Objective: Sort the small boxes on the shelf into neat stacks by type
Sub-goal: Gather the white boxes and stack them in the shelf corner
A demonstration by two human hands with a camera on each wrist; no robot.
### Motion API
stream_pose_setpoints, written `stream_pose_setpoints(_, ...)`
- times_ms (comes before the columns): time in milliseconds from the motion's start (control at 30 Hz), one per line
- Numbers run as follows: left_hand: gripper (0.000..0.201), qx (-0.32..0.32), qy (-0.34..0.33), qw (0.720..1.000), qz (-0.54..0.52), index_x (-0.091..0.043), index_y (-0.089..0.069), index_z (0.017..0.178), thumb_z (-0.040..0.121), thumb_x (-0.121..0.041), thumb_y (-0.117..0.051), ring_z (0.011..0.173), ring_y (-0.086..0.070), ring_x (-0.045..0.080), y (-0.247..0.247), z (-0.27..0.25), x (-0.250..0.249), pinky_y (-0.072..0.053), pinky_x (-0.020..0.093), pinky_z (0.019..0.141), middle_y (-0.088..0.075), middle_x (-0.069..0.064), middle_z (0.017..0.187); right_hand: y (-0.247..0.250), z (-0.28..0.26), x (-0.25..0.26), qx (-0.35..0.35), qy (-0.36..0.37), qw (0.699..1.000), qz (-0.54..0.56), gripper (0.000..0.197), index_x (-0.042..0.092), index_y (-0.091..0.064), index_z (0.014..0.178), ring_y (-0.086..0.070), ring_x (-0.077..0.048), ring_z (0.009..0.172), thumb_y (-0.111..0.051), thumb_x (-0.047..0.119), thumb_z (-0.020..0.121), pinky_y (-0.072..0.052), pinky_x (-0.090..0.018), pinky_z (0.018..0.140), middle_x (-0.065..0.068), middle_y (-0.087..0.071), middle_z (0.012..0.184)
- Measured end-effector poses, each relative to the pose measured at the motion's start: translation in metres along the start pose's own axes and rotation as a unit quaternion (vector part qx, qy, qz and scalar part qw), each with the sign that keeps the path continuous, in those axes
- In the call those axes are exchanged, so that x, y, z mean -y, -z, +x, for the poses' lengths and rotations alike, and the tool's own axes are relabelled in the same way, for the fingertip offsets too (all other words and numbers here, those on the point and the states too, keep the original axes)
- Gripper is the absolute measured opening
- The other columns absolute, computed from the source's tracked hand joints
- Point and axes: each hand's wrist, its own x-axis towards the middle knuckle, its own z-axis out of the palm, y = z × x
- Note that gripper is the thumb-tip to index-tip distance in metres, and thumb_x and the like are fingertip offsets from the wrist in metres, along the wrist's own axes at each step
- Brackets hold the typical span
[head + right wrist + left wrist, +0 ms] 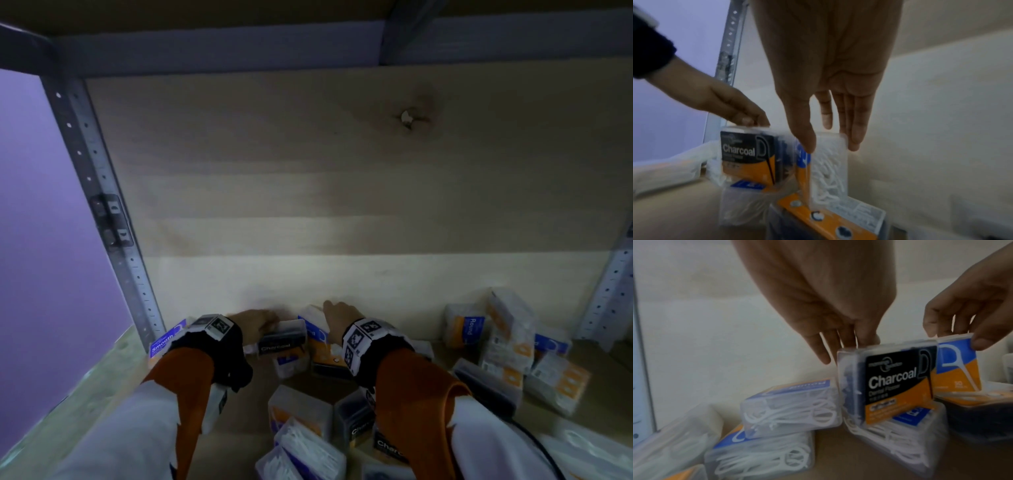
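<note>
"Charcoal" on black-labelled box (898, 382), "Smooth" on blue-labelled box (164, 342), "Round" on orange-and-blue box (471, 327)

The left hand (828, 293) grips an upright clear plastic black-labelled Charcoal floss box (888, 382); the right hand (970, 305) pinches a blue-and-orange-labelled box (955, 366) behind, seemingly touching it.

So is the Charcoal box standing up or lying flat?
Standing up on edge, a little tilted. The Charcoal box shows its label to the front, the left hand grips its top edge, and its bottom rests on a flat box.
</note>
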Motion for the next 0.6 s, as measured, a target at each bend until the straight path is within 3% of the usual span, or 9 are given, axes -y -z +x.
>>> stream_pose_setpoints(133,0.041,-0.045,-0.050,0.998,0.005,-0.011,-0.040,0.140,0.099,-0.008,-0.040,0.130,-0.042,0.019,0.001,0.001,-0.004,-0.027,0.019,0.104,-0.039,0.006,0.144,0.005,-0.009,-0.007,0.000,-0.019,1.000,0.007,0.040,-0.006,-0.046,0.128,-0.052,-0.032,0.120,-0.052,0.016,0.095,-0.044,-0.033,0.094,-0.021,-0.050,0.132)
stream_pose_setpoints(300,0.043,-0.041,-0.018,0.998,0.042,-0.014,-0.037,0.143,0.100,-0.020,-0.039,0.133,-0.040,0.020,-0.002,-0.001,-0.006,-0.030,0.027,0.108,-0.039,0.006,0.146,0.026,-0.034,-0.023,-0.031,-0.010,0.999,0.009,0.037,-0.006,-0.052,0.122,-0.054,-0.032,0.116,-0.051,0.019,0.094,-0.045,-0.033,0.091,-0.021,-0.051,0.129)
stream_pose_setpoints(400,0.054,-0.014,-0.023,0.997,0.066,-0.015,-0.032,0.145,0.096,-0.030,-0.049,0.134,-0.039,0.022,-0.001,-0.002,-0.004,-0.031,0.030,0.110,-0.037,0.006,0.146,0.040,-0.052,-0.037,-0.042,-0.015,0.999,0.007,0.044,0.000,-0.047,0.128,-0.049,-0.031,0.119,-0.055,0.025,0.093,-0.042,-0.034,0.096,-0.019,-0.044,0.133)
stream_pose_setpoints(500,0.053,-0.020,-0.027,0.995,0.096,-0.016,-0.041,0.140,0.091,-0.030,-0.055,0.129,-0.045,0.023,0.003,-0.007,-0.005,-0.036,0.030,0.107,-0.045,0.007,0.141,0.052,-0.071,-0.052,-0.053,-0.023,0.998,0.008,0.048,0.004,-0.044,0.132,-0.046,-0.030,0.122,-0.055,0.028,0.092,-0.038,-0.033,0.098,-0.017,-0.041,0.133)
stream_pose_setpoints(600,0.045,-0.020,-0.031,0.992,0.118,-0.016,-0.052,0.131,0.088,-0.030,-0.057,0.116,-0.055,0.024,0.007,-0.013,-0.015,-0.045,0.030,0.094,-0.057,0.009,0.128,0.059,-0.090,-0.069,-0.065,-0.036,0.997,0.018,0.047,0.005,-0.047,0.131,-0.046,-0.028,0.121,-0.056,0.031,0.092,-0.037,-0.030,0.097,-0.016,-0.043,0.131)
